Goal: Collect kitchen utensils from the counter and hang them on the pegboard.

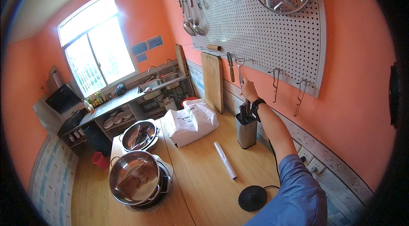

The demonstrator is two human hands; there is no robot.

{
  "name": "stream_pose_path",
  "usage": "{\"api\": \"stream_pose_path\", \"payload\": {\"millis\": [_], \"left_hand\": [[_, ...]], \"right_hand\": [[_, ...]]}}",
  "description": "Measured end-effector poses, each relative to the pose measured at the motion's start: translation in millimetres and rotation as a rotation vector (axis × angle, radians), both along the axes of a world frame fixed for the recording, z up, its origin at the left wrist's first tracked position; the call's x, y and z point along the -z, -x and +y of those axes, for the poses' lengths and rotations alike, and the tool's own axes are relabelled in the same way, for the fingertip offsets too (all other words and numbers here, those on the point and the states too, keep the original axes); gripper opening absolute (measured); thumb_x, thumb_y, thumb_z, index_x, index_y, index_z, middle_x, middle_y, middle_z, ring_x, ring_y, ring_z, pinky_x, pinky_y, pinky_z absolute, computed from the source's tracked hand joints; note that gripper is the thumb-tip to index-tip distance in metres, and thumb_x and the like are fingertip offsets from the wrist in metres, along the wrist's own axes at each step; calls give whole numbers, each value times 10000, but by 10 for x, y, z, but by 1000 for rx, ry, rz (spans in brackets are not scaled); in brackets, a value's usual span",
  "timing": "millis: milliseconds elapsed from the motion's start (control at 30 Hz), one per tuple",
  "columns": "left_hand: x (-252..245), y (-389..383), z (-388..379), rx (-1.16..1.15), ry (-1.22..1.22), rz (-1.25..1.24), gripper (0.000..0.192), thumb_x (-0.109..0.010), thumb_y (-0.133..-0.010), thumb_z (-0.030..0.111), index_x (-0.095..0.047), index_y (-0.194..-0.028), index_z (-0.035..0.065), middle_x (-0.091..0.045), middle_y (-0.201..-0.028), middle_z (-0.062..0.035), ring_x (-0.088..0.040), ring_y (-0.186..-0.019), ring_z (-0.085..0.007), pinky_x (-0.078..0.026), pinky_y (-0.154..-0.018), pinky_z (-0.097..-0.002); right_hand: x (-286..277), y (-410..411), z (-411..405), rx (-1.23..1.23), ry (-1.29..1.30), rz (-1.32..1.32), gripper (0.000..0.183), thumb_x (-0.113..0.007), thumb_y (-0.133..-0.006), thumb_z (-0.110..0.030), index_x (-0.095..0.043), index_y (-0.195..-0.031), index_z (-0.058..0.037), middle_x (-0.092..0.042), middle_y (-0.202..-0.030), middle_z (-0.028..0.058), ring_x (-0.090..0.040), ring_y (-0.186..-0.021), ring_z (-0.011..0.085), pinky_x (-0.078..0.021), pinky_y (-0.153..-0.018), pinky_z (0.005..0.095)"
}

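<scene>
My right hand [249, 89], with a dark band on its wrist, is stretched out to the wall and closed on the handle of a metal Y-shaped peeler [240, 63]. The peeler is upright, its head just below the perforated pegboard [271, 39]; whether it still hangs from a hook I cannot tell. Beside it, to the left, hangs a small tool with a wooden handle [231, 72]. Under my forearm a metal knife block [246, 135] with dark-handled knives stands on the wooden table [204, 181]. My left hand is out of view.
A roll of clear film [225, 161] and a black round electric base [252, 198] with a cord lie on the table. Divided metal pots [135, 178] stand at the left. A white bag [191, 123] and a wooden cutting board [212, 80] are farther back.
</scene>
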State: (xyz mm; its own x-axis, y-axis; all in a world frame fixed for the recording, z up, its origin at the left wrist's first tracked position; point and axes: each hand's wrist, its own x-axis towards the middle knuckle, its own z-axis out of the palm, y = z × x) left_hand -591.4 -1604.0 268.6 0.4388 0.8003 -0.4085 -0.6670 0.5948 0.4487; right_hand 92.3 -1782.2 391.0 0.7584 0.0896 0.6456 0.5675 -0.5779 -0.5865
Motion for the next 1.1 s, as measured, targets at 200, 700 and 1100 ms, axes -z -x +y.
{"api": "stream_pose_path", "payload": {"millis": [200,700,1100], "left_hand": [[-133,-222,-21,38,-6,45,356,-486,-829,5,-447,-1182,-21,-490,-712,-27,-426,-566,-92,-392,-493,-186],[-34,-132,-40,73,-47,31,367,-491,-830,19,-435,-1190,-23,-485,-732,-25,-430,-608,-99,-405,-512,-188],[276,178,433,387,152,-82,326,-388,-938,222,-447,-1203,42,-430,-707,28,-381,-562,-64,-350,-466,-171]], "right_hand": [[221,-565,-275,258,101,-148,164,-462,-861,-96,-488,-899,61,-592,-646,207,-616,-488,269,-498,-435,330],[109,-164,-199,318,-31,111,248,-533,-745,-114,-495,-937,38,-595,-810,275,-591,-796,402,-482,-678,469],[-121,1478,-136,232,82,-128,311,-528,-738,-127,-504,-1013,18,-599,-884,207,-578,-826,361,-463,-719,428]]}}
